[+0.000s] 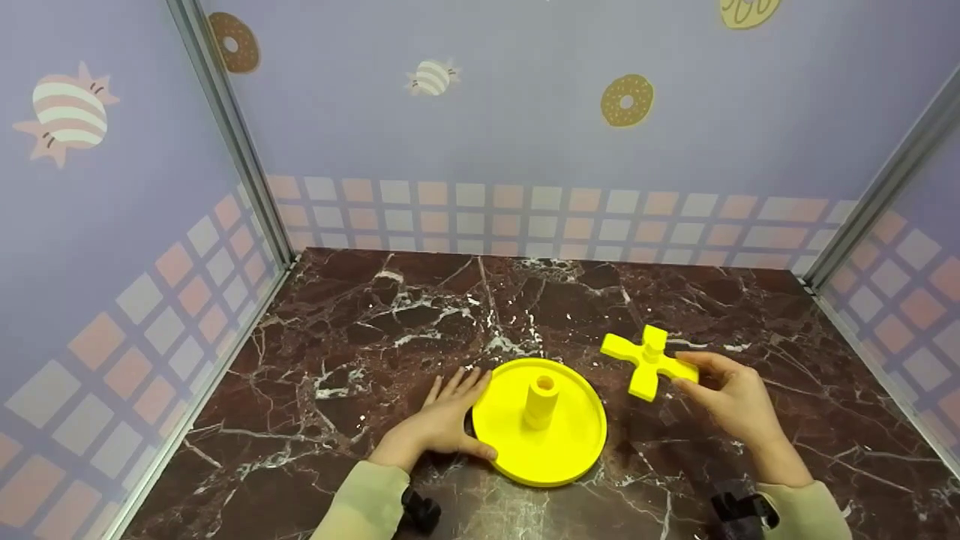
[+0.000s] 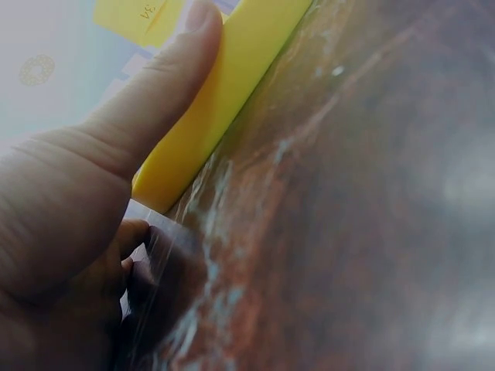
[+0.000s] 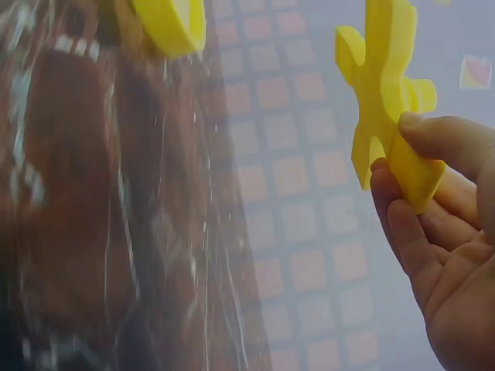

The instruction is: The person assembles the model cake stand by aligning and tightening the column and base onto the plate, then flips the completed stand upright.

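Note:
In the head view, a round yellow base (image 1: 502, 446) with a raised rim lies on the tabletop, and a hollow yellow post (image 1: 541, 405) stands upright at its middle. Against the base's left edge rests my left hand (image 1: 442, 420), its fingers spread and its thumb along the near side. The left wrist view shows the straight thumb (image 2: 166, 85) touching the yellow side wall. Right of the post, my right hand (image 1: 739, 401) holds up a yellow cross-shaped piece (image 1: 646, 364), pinching one arm between thumb and fingers. A short round stub projects from the cross's centre.
A dark red marbled tabletop (image 1: 360, 322) lies under everything. Printed panels surround it: a left wall (image 1: 97, 225), a back wall (image 1: 510, 135) and a right wall (image 1: 915, 247), with metal corner posts (image 1: 232, 127). A dark wrist device (image 1: 420, 510) sits at the left sleeve.

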The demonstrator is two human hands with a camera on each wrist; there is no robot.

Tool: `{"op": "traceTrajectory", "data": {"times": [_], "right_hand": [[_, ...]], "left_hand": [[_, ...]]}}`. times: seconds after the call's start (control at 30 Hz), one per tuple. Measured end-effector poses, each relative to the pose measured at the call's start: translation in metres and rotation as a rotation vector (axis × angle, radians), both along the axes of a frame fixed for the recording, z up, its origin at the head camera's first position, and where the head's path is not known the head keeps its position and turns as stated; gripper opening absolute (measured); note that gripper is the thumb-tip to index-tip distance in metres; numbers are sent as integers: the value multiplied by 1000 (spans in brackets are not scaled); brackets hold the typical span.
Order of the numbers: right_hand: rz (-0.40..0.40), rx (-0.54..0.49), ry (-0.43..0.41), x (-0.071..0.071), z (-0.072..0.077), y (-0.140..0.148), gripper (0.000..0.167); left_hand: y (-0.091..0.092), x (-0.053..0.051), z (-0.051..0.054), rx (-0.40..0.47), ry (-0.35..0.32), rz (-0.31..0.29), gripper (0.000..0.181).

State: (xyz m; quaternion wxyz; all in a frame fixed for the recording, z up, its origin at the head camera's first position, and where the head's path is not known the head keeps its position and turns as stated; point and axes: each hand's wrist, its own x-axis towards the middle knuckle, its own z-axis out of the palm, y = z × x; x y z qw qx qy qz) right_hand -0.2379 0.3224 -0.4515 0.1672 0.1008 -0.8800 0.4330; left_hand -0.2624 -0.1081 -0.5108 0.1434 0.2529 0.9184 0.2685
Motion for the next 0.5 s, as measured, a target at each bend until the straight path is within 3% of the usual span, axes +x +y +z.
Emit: {"op": "traceTrajectory", "data": {"times": [0.33, 0.5], "right_hand": [[129, -169, 49, -5, 8, -37, 19], [129, -215, 89, -7, 13, -55, 16]], "left_hand": [[0, 1, 0, 5, -7, 2, 129], [0, 1, 1, 0, -3, 7, 129]]}}
